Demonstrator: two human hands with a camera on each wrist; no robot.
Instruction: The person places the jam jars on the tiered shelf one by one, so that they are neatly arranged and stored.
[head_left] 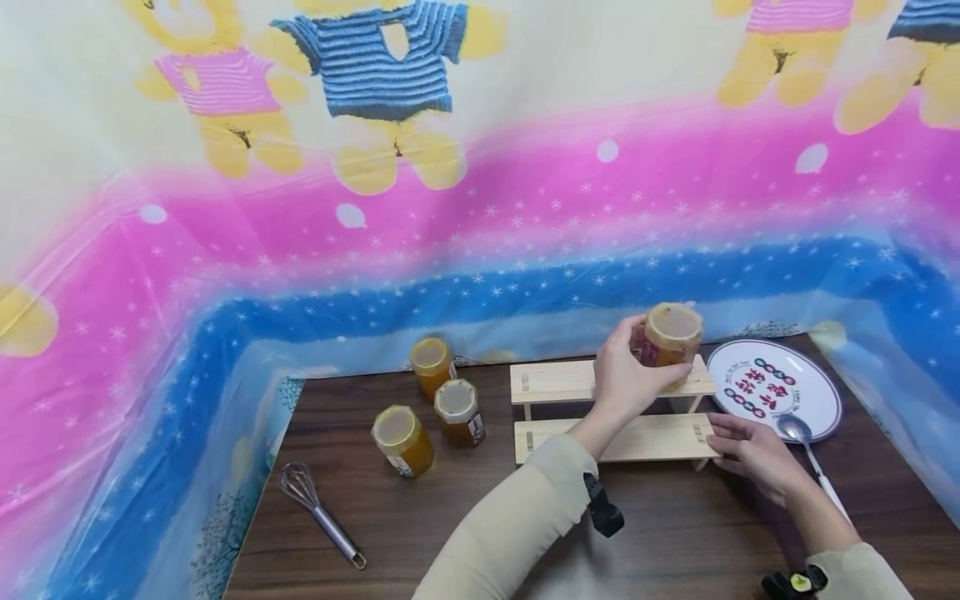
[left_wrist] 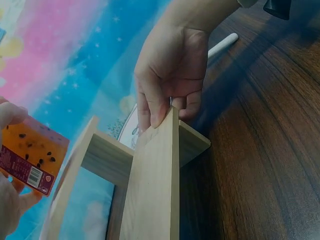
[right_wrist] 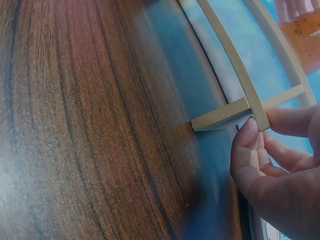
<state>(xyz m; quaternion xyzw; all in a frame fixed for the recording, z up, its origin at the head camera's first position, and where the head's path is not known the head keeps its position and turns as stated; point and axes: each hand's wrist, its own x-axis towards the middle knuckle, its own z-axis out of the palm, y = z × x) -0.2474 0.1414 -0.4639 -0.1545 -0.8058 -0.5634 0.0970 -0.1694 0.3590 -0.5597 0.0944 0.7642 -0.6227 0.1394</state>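
While the left hand (head_left: 626,369) grips a jar (head_left: 672,329) aloft, the right hand (head_left: 757,452) pinches the lower board (head_left: 648,438).

Right grip (left_wrist: 171,75) pinching wooden shelf (left_wrist: 151,185), left grip (left_wrist: 10,202) holding jar (left_wrist: 34,152)

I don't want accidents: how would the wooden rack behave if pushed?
The wooden rack is probably stiff, given its straight boards. It looks light for its size, being thin and open. With the right hand pinching one end, sliding seems unlikely.
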